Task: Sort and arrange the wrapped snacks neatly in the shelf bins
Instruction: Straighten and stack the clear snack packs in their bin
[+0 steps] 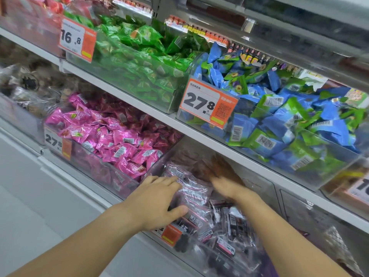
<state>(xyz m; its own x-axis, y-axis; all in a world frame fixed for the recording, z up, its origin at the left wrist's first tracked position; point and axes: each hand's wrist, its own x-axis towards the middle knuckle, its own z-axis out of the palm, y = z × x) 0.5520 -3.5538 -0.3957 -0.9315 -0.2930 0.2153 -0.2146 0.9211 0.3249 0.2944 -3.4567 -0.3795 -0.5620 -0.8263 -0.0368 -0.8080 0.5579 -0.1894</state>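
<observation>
Shelf bins surround both hands: left hand [157, 198] lies flat on clear-wrapped snacks [199, 198], right hand [223, 182] blurred.

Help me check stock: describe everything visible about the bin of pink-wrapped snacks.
The bin of pink-wrapped snacks is a clear plastic tub on the lower shelf, tilted toward the aisle and heaped with shiny pink twist-end packets showing barcodes. A white and orange price tag reading 27.8 hangs on its front. It sits left of the bin the hands work in; neither hand touches it.
</observation>
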